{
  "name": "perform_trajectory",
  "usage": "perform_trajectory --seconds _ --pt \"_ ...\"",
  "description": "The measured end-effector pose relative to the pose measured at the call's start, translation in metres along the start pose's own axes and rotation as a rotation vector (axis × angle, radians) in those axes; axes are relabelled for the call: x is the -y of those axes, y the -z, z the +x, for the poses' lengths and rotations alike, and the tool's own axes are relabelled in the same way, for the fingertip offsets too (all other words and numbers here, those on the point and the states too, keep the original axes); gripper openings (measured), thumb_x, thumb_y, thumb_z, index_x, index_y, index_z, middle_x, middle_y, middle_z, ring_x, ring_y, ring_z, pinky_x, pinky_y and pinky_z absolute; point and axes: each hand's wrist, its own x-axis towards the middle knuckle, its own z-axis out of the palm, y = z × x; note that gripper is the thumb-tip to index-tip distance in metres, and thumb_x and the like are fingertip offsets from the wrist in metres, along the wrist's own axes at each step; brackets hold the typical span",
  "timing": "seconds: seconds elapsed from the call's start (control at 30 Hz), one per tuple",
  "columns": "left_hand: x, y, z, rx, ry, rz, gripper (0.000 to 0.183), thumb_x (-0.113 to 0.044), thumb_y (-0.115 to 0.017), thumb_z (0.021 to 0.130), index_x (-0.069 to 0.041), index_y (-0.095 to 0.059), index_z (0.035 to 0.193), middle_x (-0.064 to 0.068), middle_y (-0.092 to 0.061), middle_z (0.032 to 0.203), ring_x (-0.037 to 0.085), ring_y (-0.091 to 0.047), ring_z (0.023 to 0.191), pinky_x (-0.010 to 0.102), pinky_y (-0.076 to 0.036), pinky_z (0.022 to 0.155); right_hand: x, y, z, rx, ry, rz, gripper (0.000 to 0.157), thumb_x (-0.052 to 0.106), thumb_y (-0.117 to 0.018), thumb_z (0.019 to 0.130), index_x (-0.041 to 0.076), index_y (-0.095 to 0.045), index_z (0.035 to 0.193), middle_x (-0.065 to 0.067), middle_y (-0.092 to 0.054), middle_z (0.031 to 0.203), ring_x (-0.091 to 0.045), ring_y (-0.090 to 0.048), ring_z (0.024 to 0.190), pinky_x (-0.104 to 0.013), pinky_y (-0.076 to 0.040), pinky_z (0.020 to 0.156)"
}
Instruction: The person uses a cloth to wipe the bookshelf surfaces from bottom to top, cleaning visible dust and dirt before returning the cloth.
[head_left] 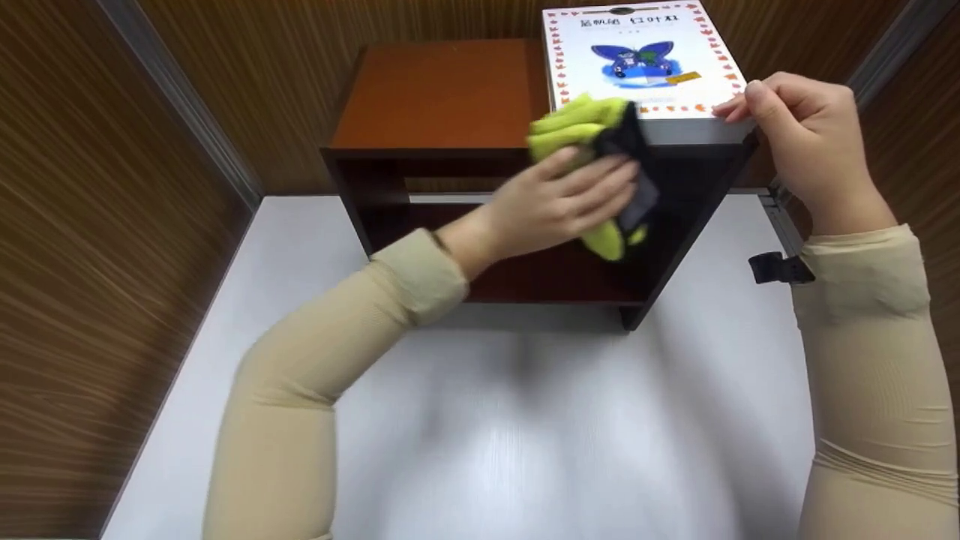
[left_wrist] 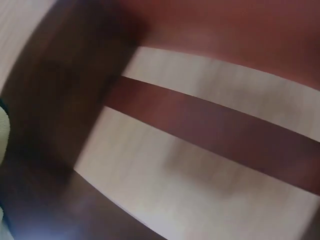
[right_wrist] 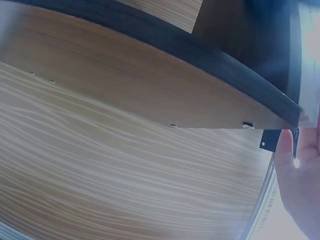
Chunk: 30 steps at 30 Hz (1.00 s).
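Observation:
My left hand (head_left: 559,199) grips a folded cloth (head_left: 581,124), bright yellow-green on one side and dark grey on the other. It holds the cloth in front of a small brown cabinet (head_left: 435,94), near the front edge of its top. In the left wrist view only a sliver of the cloth (left_wrist: 4,132) shows at the left edge, and the picture is blurred. A thick white book or stack of books (head_left: 570,45) with a blue butterfly on the cover lies on the cabinet's right part. My right hand (head_left: 814,124) touches its front right corner with the fingertips.
The cabinet's open front shows a dark red inner shelf (head_left: 555,277). Under it stretches a white floor surface (head_left: 495,450). Wood-grain panels (head_left: 90,262) enclose the left, back and right. A black strap (head_left: 780,268) sticks out by the right sleeve.

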Motion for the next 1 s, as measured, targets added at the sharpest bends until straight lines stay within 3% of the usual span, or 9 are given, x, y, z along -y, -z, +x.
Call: perform_trajectory --seconds 0.17,0.33,0.5,0.6,0.7,0.83,1.0 --pt "0.028 0.023 -0.061 -0.009 0.075 0.002 0.032 -0.02 -0.049 0.095 -0.018 -0.058 0.126 0.001 -0.053 0.132 0.017 -0.046 0.122 0.041 -0.031 0.1 0.0 0.0 -0.002 -0.041 0.033 -0.078 0.034 0.009 -0.05 0.093 -0.018 -0.058 0.074 0.003 -0.068 0.076 -0.014 -0.058 0.076 -0.02 -0.038 0.067" --pt "0.053 0.053 -0.121 0.047 0.168 0.004 0.037 -0.014 -0.05 0.092 -0.016 -0.055 0.129 0.004 -0.05 0.135 0.021 -0.046 0.121 0.046 -0.035 0.094 0.001 0.002 -0.002 -0.054 0.115 -0.106 0.036 0.01 -0.05 0.094 -0.018 -0.057 0.071 0.001 -0.067 0.074 -0.014 -0.059 0.073 -0.02 -0.039 0.063" --pt "0.073 0.076 -0.162 0.081 0.274 0.042 0.038 -0.008 -0.049 0.091 -0.019 -0.056 0.126 0.005 -0.048 0.136 0.024 -0.049 0.117 0.049 -0.038 0.086 -0.002 -0.003 -0.003 -0.122 0.124 -0.078 0.036 0.008 -0.049 0.092 -0.019 -0.053 0.069 0.0 -0.066 0.072 -0.015 -0.058 0.07 -0.02 -0.037 0.061" --pt "0.08 0.082 -0.17 0.088 0.32 0.055 0.039 -0.003 -0.051 0.09 -0.019 -0.057 0.125 0.008 -0.049 0.135 0.028 -0.051 0.109 0.05 -0.041 0.078 -0.006 -0.007 -0.003 -0.212 0.098 -0.032 0.035 0.007 -0.048 0.091 -0.02 -0.05 0.068 -0.001 -0.063 0.068 -0.017 -0.057 0.068 -0.021 -0.037 0.061" --pt "0.083 0.084 -0.167 0.087 0.348 0.045 0.039 0.0 -0.052 0.09 -0.017 -0.058 0.124 0.011 -0.051 0.13 0.032 -0.052 0.096 0.048 -0.044 0.067 -0.01 -0.01 -0.002 -0.297 0.108 -0.044 0.033 0.006 -0.049 0.089 -0.02 -0.051 0.069 0.001 -0.06 0.066 -0.014 -0.054 0.065 -0.02 -0.035 0.059" --pt "0.08 0.081 -0.151 0.061 0.367 0.032 0.035 0.002 -0.051 0.09 -0.01 -0.061 0.121 0.016 -0.056 0.114 0.033 -0.051 0.079 0.042 -0.045 0.054 -0.013 -0.011 -0.003 -0.365 0.163 -0.181 0.03 0.009 -0.052 0.086 -0.015 -0.056 0.069 0.011 -0.058 0.07 -0.008 -0.05 0.068 -0.017 -0.033 0.062" --pt "0.072 0.07 -0.126 -0.019 0.388 0.017 0.029 0.0 -0.05 0.09 -0.003 -0.065 0.114 0.015 -0.059 0.099 0.032 -0.051 0.068 0.037 -0.039 0.044 -0.013 -0.007 -0.005 -0.388 0.195 -0.32 0.031 0.014 -0.054 0.083 -0.011 -0.058 0.065 0.017 -0.055 0.076 -0.001 -0.048 0.076 -0.017 -0.032 0.071"
